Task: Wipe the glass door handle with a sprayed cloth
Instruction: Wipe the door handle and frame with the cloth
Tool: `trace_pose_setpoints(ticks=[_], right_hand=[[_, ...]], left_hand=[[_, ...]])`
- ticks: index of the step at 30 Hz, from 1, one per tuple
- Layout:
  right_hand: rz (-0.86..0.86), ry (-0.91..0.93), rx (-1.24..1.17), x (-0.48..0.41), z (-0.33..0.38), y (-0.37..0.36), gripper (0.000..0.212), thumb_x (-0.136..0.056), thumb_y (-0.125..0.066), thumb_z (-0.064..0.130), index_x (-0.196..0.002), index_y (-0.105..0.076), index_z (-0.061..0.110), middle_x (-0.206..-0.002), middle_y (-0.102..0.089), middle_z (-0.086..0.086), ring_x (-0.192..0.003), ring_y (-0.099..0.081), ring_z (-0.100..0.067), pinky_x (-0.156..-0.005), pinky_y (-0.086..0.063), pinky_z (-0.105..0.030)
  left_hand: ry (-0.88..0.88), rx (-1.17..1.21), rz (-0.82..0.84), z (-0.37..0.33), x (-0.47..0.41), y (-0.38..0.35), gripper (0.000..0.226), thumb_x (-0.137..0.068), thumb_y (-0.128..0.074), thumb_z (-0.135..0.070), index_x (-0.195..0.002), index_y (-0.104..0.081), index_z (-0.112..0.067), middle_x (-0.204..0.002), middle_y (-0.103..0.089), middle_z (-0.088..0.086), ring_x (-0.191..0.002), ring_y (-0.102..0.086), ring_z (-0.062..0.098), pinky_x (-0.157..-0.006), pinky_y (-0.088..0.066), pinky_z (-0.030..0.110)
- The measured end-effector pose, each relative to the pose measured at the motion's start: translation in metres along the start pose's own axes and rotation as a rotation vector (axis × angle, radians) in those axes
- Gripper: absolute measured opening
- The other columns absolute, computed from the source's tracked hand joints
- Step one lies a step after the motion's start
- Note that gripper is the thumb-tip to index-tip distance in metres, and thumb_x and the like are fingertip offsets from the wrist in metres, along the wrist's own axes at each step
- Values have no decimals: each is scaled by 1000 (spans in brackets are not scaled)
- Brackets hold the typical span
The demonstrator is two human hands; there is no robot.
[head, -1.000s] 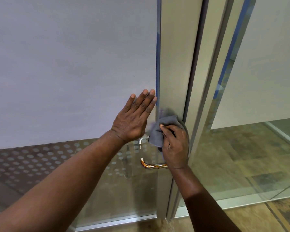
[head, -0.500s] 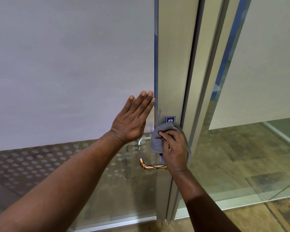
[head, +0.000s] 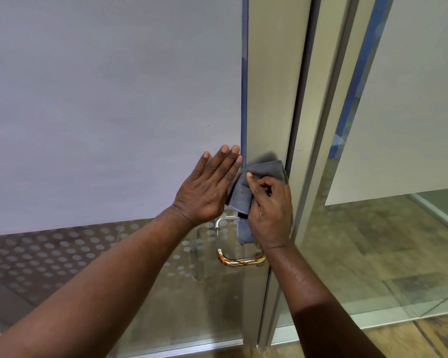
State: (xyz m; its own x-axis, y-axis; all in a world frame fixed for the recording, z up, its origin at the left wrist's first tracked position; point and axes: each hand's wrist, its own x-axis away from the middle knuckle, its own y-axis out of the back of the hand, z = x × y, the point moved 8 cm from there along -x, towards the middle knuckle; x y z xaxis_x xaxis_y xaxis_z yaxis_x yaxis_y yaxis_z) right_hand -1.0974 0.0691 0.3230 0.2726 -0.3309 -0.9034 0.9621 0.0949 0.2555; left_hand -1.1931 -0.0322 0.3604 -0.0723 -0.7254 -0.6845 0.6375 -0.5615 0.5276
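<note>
My right hand clutches a grey cloth and presses it against the metal door stile, just above the handle. The shiny curved door handle shows below my right hand; its upper part is hidden by the cloth and hand. A second handle on the far side is visible through the glass. My left hand lies flat with fingers together and extended on the frosted glass door, beside the cloth.
The lower glass carries a dotted pattern. The door frame stands right of the stile, with another frosted glass panel beyond it. A brown tiled floor shows through the clear glass.
The cloth in my right hand has slid up the stile, covering the small blue label seen half a second ago. My left hand has stayed flat on the glass.
</note>
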Motion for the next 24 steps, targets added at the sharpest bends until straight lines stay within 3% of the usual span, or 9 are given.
trace_pose_setpoints(ticks=[12,17,24], right_hand=[[84,17,2,24,-15,-9,31,-93,-73,2,-122,-73,12,-103,-65,-12,-92,-61,-33,-78,-54,-47],[284,-85,-44,69,-37,-24,33,-91,-72,1,-120,-75,17,-108,-65,-7,-102,-60,-29,-86,-54,-46],[424,-193,-87,81,-40,-21,38,-86,-67,-7,-115,-78,15,-108,-63,0,-106,-57,-21,-98,-52,-35]], left_hand=[[5,-13,61,0,0,-2,81,-91,-43,-12,-161,-5,-5,-168,3,14,-157,11,28,-128,6,45],[18,-9,54,1,0,-2,88,-89,-54,-9,-161,-4,-5,-168,4,13,-157,12,27,-128,7,45],[35,24,67,1,0,1,88,-90,-58,-6,-161,-7,-5,-169,1,12,-157,10,26,-128,6,44]])
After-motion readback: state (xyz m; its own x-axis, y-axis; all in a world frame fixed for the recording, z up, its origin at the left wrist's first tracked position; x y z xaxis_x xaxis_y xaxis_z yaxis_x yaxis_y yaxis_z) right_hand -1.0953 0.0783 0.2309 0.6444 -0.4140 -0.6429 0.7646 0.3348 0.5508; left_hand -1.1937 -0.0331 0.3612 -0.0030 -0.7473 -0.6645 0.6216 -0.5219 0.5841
